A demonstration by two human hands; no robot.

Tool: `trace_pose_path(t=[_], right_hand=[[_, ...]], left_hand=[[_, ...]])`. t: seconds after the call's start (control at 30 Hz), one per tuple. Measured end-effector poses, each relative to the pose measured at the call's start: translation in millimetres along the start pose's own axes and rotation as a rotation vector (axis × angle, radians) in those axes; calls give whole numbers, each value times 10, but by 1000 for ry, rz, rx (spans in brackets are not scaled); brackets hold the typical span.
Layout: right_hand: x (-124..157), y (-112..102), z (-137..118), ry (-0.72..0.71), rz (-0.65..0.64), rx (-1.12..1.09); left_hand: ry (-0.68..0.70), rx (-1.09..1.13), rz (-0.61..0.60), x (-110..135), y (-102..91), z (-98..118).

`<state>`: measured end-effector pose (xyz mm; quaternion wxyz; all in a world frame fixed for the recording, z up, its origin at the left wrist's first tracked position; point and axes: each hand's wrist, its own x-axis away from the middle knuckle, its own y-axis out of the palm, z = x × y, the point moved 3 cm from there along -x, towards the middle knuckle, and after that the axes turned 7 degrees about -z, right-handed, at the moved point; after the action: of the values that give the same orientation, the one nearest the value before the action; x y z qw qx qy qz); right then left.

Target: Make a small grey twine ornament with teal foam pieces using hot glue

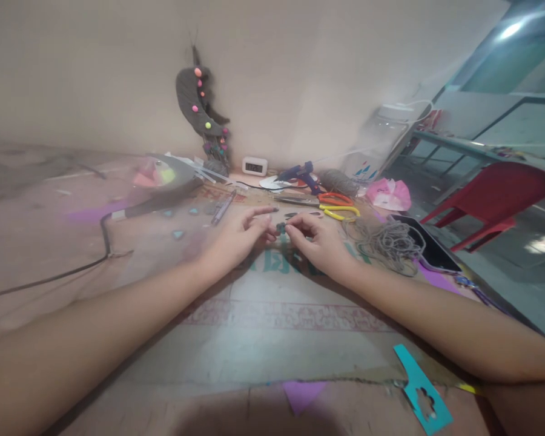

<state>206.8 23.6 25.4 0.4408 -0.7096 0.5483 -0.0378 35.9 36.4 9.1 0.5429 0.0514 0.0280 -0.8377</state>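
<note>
My right hand point(317, 241) pinches a small dark green piece point(280, 227) between thumb and fingertips; its exact kind is too small and blurred to tell. Close on the left of it, my left hand point(253, 229) has its index finger stretched out and its other fingers loosely bent, with nothing clearly held. Both hands are above a printed sheet point(272, 321) with green lettering. Just beyond them lie small dark scissors or snips point(302, 214), scissors with orange handles point(333, 200) and a tool with yellow handles point(340, 212). Several small teal pieces point(177, 234) lie to the left.
A blue glue gun point(302, 175), a white digital clock point(255, 166) and a decorated grey crescent point(193, 100) are at the wall. Grey yarn point(393, 242) and a dark phone-like device point(429, 245) lie right. A teal paper cutout point(415, 378) is in front; a black cable point(49, 280) crosses left.
</note>
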Motion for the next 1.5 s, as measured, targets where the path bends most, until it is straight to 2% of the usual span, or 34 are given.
trace_pose_path(t=[0.07, 0.23, 0.7, 1.03, 1.3, 1.5], right_hand=[[5, 0, -4, 5, -12, -25], [7, 9, -7, -1, -54, -73], [-1, 36, 35, -6, -75, -10], [8, 44, 15, -17, -99, 28], [3, 38, 1, 8, -108, -45], [7, 40, -5, -2, -100, -5]], left_hand=[[22, -30, 54, -5, -43, 9], [58, -286, 132, 15, -122, 44], [85, -343, 31, 7, -72, 54], [176, -382, 52, 52, -28, 92], [196, -506, 70, 102, -12, 134], [220, -523, 51, 124, 5, 139]])
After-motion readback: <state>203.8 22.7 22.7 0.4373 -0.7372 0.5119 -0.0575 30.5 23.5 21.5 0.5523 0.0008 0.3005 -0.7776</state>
